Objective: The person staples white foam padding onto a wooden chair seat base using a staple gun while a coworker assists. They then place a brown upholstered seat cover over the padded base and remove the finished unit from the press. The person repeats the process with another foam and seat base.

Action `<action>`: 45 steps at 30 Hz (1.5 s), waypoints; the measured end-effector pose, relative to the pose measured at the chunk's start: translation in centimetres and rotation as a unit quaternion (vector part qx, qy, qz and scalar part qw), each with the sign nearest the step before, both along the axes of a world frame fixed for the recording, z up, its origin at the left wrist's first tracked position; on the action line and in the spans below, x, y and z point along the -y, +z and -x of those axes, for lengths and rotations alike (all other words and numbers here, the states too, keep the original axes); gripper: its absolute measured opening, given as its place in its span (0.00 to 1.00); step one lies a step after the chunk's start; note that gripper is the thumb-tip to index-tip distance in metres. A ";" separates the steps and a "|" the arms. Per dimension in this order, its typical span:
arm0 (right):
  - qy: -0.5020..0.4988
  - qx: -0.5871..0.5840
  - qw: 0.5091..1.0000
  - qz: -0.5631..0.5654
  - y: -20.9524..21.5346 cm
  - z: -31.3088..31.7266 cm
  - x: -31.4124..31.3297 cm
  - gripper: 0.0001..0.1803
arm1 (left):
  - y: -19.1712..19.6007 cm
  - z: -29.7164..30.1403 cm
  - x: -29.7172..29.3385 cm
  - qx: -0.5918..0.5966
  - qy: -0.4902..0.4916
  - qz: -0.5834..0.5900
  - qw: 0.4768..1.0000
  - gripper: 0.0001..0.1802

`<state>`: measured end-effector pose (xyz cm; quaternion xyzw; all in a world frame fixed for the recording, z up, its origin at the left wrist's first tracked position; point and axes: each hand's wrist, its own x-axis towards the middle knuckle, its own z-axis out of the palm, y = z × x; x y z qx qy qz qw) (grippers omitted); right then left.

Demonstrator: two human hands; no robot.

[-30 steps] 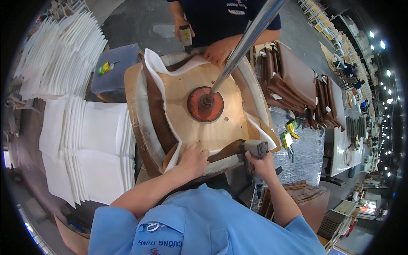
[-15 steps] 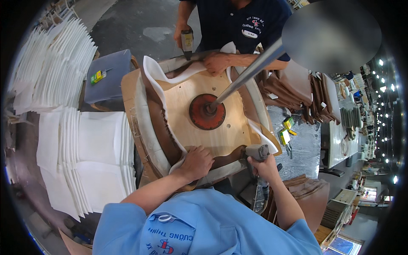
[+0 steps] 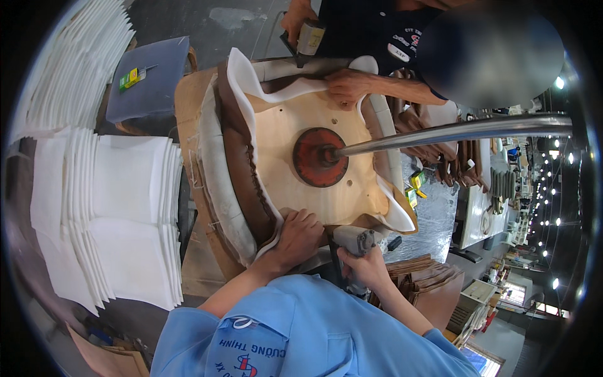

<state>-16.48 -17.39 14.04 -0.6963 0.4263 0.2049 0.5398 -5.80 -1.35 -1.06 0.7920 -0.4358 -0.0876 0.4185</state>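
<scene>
A pale plywood seat board [image 3: 282, 135] lies in a padded frame [image 3: 220, 169], pressed under a red disc [image 3: 306, 157] on a metal rod [image 3: 452, 135]. Brown upholstery cover [image 3: 242, 163] with white foam edging [image 3: 244, 81] stands up around the board. At the near edge, my left hand [image 3: 299, 237] is closed, its fingers curled over the cover's edge onto the board. Just right of it, my right hand [image 3: 366, 267] grips a staple gun [image 3: 355, 239], its nose at the near edge of the cover. The staple gun's tip is hard to see.
Across the frame, a co-worker's hand [image 3: 348, 87] presses the cover's far edge; the other holds a staple gun [image 3: 309, 39]. White foam sheets [image 3: 132, 220] are stacked at left, near a grey cushion [image 3: 147, 78]. Brown covers [image 3: 427, 286] and a plastic-covered table [image 3: 433, 217] stand at right.
My right hand has brought the staple gun leftward, closer to my left hand. The whole view has shifted somewhat. The co-worker leans further right, still holding the other staple gun at the far edge.
</scene>
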 end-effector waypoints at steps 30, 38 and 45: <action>-0.102 0.110 0.987 0.051 0.2 7.5 6.5 0.18 | 3.4 -0.2 8.6 0.028 -0.037 0.018 0.999 0.16; -0.006 0.105 0.993 0.053 0.3 3.8 9.2 0.18 | 1.8 0.5 10.1 0.035 -0.019 0.006 0.999 0.10; 0.012 0.070 0.996 0.062 0.3 0.9 9.7 0.19 | 2.0 0.3 10.8 0.002 0.003 0.007 1.000 0.12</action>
